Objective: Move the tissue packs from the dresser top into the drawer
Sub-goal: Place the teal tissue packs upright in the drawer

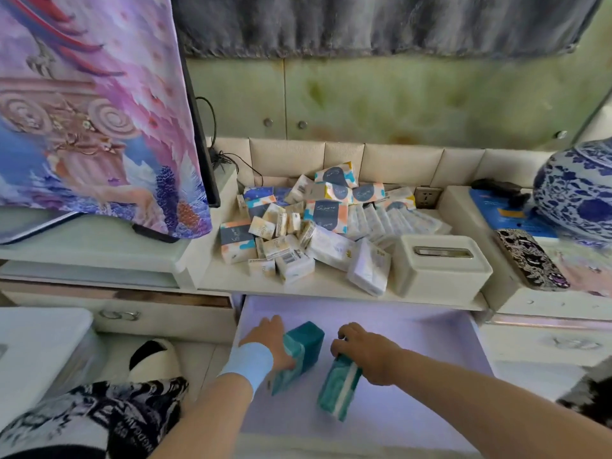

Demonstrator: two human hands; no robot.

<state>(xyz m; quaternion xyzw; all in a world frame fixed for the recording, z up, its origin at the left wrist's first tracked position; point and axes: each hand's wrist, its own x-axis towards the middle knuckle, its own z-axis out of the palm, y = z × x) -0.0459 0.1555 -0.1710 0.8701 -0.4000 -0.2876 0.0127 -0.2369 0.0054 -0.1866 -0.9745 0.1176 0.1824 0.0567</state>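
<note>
Left hand (272,339) grasping teal pack (299,354), right hand (367,354) grasping striped teal pack (339,387), inside open drawer (414,329); tissue packs (298,226) heaped on counter (331,286).

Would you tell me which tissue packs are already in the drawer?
The two teal packs: one under the left hand, one under the right hand. All others remain piled on the dresser top.
</note>
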